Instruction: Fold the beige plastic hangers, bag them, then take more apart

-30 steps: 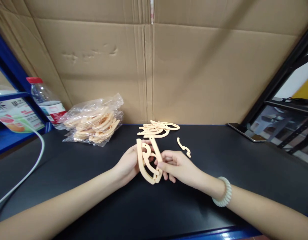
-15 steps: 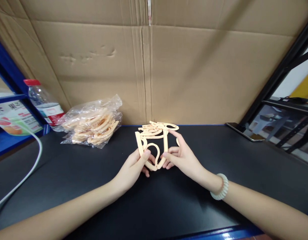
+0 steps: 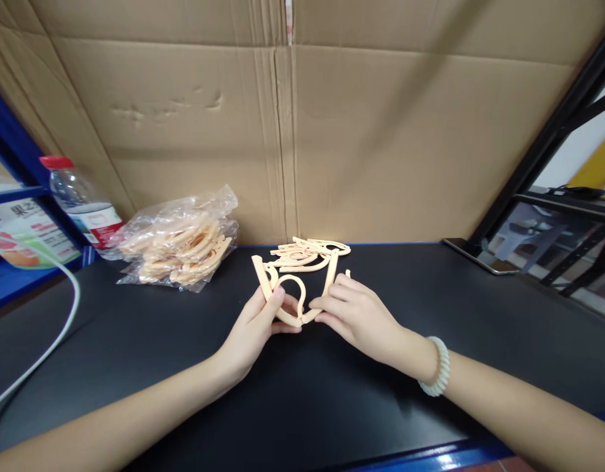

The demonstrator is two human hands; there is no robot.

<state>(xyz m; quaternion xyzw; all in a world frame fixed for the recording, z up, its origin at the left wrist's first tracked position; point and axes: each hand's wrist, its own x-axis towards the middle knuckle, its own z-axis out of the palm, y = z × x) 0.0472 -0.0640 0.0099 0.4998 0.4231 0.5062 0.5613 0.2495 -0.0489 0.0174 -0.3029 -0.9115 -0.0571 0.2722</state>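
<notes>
A beige plastic folding hanger (image 3: 301, 296) is held up over the black tabletop, its two arms spread in a wide V with a curved hook between them. My left hand (image 3: 253, 321) pinches the left arm near the lower bend, thumb in front. On the other side my right hand (image 3: 364, 314) has its fingers closed round the right arm. Behind the held hanger lies a loose pile of similar beige hangers (image 3: 307, 253). A small beige piece (image 3: 348, 273) shows just past my right hand; the rest of it is hidden.
At the back left sits a clear plastic bag (image 3: 177, 246) of beige hangers, beside a red-capped bottle (image 3: 83, 196). A white cable (image 3: 61, 334) runs along the left side. A phone (image 3: 479, 255) lies at the back right. Cardboard (image 3: 194, 131) walls the rear.
The hanger's two arms have spread wider apart. My right hand has turned, its fingers now curled over the right arm instead of the index finger stretched along it.
</notes>
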